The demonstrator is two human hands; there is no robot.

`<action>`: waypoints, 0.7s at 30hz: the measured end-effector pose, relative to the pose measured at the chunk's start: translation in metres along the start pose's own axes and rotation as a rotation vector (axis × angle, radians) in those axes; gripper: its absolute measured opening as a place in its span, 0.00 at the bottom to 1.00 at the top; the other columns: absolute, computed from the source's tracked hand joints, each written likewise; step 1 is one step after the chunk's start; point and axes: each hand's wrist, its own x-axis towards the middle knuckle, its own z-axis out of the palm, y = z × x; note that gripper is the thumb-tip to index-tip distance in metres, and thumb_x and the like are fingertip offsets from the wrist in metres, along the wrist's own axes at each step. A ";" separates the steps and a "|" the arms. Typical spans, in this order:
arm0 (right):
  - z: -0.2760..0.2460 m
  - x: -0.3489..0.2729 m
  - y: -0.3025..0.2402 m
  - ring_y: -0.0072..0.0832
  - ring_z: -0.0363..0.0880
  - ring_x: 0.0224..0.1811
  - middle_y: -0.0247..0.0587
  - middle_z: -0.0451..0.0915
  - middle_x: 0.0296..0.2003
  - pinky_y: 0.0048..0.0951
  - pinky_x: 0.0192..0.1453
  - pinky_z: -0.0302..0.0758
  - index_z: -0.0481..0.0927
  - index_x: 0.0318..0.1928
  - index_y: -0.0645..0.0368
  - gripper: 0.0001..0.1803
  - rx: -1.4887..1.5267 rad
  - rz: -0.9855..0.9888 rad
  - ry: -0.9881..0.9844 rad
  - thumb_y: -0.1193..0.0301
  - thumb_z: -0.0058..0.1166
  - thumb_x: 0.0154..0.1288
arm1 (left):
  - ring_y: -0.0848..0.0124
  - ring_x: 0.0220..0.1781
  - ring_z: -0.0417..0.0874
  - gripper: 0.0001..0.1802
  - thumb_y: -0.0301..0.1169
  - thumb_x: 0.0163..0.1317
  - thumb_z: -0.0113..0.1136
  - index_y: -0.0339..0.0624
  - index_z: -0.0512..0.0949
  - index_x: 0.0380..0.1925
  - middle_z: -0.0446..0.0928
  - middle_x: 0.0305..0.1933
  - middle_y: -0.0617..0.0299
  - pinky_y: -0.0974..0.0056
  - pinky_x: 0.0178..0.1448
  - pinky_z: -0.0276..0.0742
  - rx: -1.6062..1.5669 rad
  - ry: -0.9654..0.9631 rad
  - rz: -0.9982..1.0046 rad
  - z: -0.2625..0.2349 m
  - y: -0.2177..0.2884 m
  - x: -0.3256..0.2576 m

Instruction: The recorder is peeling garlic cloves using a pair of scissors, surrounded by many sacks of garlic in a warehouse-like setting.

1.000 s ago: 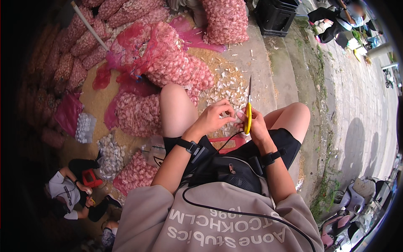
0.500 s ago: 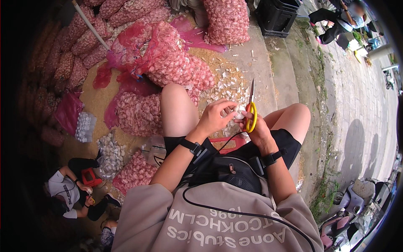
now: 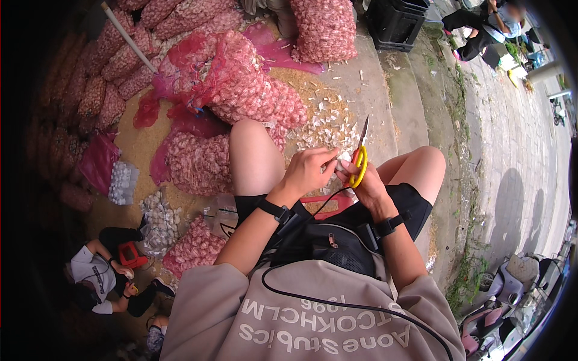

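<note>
Holding a round, white, papery garlic bulb [image 3: 344, 160] in pinched thumb and fingers, the right hand [image 3: 369, 183] also carries yellow-handled metal scissors [image 3: 364, 158], tips pointing forward. The left hand [image 3: 308, 171] curls its fingers close beside the bulb; whether they grip it cannot be told. Steady pressure, with fingertips clear of the blades, would probably serve best. Below, white papery scraps [image 3: 325, 127] litter the grey concrete floor [image 3: 376, 90]. Bulging pink mesh sacks [image 3: 256, 90] crowd the left; a black plastic crate [image 3: 394, 25] stands ahead, pale paving [image 3: 506, 120] at right.
</note>
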 end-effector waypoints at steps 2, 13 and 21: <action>0.003 -0.001 0.000 0.26 0.85 0.35 0.38 0.81 0.41 0.24 0.39 0.84 0.72 0.48 0.60 0.17 0.001 -0.032 0.020 0.74 0.69 0.65 | 0.49 0.34 0.83 0.16 0.27 0.60 0.65 0.37 0.85 0.49 0.81 0.34 0.49 0.54 0.37 0.79 0.017 -0.005 -0.006 0.003 0.000 -0.001; 0.011 -0.004 -0.002 0.28 0.85 0.43 0.39 0.81 0.44 0.24 0.45 0.85 0.72 0.47 0.59 0.14 0.031 -0.095 0.046 0.77 0.65 0.67 | 0.59 0.32 0.88 0.07 0.25 0.61 0.68 0.35 0.87 0.38 0.86 0.34 0.52 0.61 0.36 0.81 -0.196 0.116 -0.111 0.010 -0.012 -0.003; 0.005 -0.002 0.000 0.28 0.86 0.44 0.37 0.80 0.43 0.25 0.46 0.86 0.71 0.47 0.58 0.16 0.003 -0.096 0.046 0.78 0.66 0.66 | 0.59 0.31 0.87 0.06 0.23 0.61 0.67 0.34 0.86 0.37 0.86 0.33 0.52 0.61 0.35 0.80 -0.016 0.101 0.000 0.014 -0.010 -0.002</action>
